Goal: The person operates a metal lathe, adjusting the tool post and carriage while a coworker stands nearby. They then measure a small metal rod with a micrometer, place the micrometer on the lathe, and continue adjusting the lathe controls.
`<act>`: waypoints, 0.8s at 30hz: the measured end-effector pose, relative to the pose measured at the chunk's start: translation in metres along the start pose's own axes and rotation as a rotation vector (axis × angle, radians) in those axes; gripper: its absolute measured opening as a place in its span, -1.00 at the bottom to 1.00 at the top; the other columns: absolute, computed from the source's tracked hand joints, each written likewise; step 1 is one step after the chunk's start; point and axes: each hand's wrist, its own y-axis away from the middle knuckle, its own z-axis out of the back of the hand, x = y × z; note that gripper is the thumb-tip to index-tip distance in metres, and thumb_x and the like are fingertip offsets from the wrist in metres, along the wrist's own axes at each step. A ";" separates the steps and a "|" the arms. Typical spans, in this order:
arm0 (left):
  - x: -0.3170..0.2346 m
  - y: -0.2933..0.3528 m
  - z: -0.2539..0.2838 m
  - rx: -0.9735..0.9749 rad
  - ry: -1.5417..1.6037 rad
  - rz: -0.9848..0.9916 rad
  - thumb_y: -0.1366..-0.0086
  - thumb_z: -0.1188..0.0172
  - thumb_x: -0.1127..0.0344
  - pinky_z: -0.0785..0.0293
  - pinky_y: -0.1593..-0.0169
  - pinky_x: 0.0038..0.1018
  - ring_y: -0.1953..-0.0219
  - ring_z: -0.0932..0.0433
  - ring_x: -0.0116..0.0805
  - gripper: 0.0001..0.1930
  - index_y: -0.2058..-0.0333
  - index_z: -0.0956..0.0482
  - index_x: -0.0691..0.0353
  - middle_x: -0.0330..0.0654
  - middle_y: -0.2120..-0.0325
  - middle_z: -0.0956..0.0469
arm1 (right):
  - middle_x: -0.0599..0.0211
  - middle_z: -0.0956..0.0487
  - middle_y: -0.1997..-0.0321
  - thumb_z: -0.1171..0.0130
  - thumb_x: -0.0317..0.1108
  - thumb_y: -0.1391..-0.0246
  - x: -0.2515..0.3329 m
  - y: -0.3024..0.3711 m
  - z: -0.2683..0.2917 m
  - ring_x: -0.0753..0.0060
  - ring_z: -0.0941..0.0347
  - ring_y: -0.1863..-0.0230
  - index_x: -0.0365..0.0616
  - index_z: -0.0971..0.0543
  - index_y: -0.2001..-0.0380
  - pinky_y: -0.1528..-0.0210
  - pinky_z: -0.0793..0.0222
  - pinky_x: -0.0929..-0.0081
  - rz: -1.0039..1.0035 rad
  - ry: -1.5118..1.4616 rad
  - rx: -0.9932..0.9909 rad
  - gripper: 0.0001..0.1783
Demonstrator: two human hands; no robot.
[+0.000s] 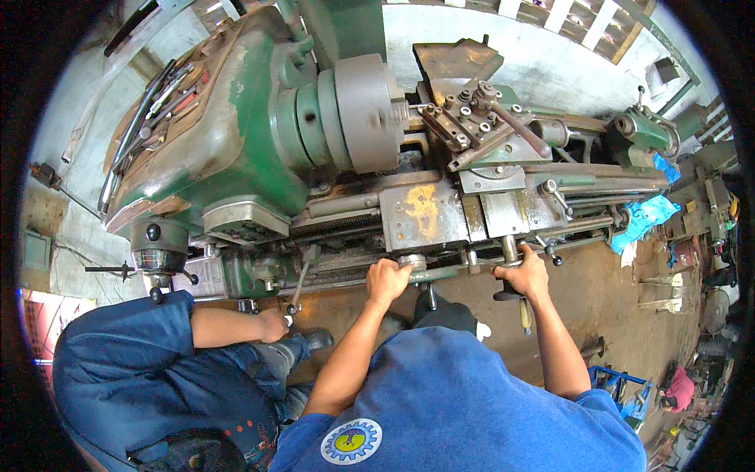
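Note:
My left hand [389, 282] is closed on the rim of the carriage handwheel [439, 274] at the front of a green metal lathe. To its right, my right hand [525, 273] is wrapped round the cross-slide handle [506, 295], below a shiny shaft [510, 249]. Above my hands lies the carriage [425, 214], its top worn and stained yellow. Behind it, the tool post [481, 114] carries a long lever [523, 132]. A thin tool points from the post toward the big grey chuck [366, 114]. My palms hide parts of both controls.
At my left, a co-worker in dark blue holds a hand [274, 324] by a lever [299, 287]. Tools lie on the green headstock [228, 149]. The tailstock [649, 134] stands far right, near blue plastic [649, 216]. Another person in red [678, 389] is at lower right.

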 end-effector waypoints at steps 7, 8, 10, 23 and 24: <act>-0.003 0.002 0.004 0.004 0.004 0.009 -0.06 -0.28 -0.03 -0.54 0.21 -0.03 0.39 -0.62 0.24 -0.58 0.62 -0.67 0.29 0.20 0.56 -0.59 | -0.16 -0.62 -0.09 -0.54 0.03 0.42 -0.006 -0.005 -0.006 -0.05 -0.56 -0.15 -0.31 -0.42 -0.27 -0.20 -0.48 0.15 -0.007 0.020 -0.018 0.13; -0.003 0.002 0.005 0.009 0.008 0.013 -0.07 -0.29 -0.04 -0.55 0.21 -0.03 0.38 -0.63 0.24 -0.56 0.62 -0.67 0.29 0.21 0.56 -0.59 | -0.16 -0.61 -0.10 -0.54 0.03 0.42 -0.006 -0.005 -0.006 -0.05 -0.56 -0.16 -0.31 -0.42 -0.28 -0.20 -0.48 0.15 -0.005 0.013 -0.014 0.13; -0.003 0.002 0.005 0.007 0.016 0.015 -0.07 -0.31 -0.06 -0.56 0.21 -0.04 0.38 -0.64 0.24 -0.55 0.62 -0.67 0.30 0.22 0.56 -0.60 | -0.17 -0.61 -0.11 -0.54 0.03 0.42 -0.007 -0.005 -0.006 -0.05 -0.55 -0.17 -0.31 -0.41 -0.28 -0.21 -0.47 0.15 -0.002 0.017 -0.026 0.14; -0.004 0.003 0.007 0.016 0.040 0.017 -0.05 -0.27 -0.01 -0.52 0.22 -0.02 0.40 -0.60 0.27 -0.58 0.62 -0.68 0.30 0.24 0.55 -0.58 | -0.17 -0.61 -0.11 -0.53 0.01 0.38 -0.006 -0.005 -0.007 -0.05 -0.56 -0.16 -0.30 -0.40 -0.30 -0.19 -0.48 0.16 0.011 0.028 -0.031 0.12; -0.004 0.003 0.008 0.027 0.036 0.034 -0.05 -0.27 -0.01 -0.52 0.22 -0.02 0.40 -0.60 0.27 -0.59 0.62 -0.68 0.30 0.24 0.55 -0.58 | -0.18 -0.61 -0.11 -0.52 0.01 0.39 -0.006 -0.005 -0.006 -0.05 -0.56 -0.15 -0.30 -0.40 -0.30 -0.19 -0.48 0.16 0.009 0.019 -0.019 0.12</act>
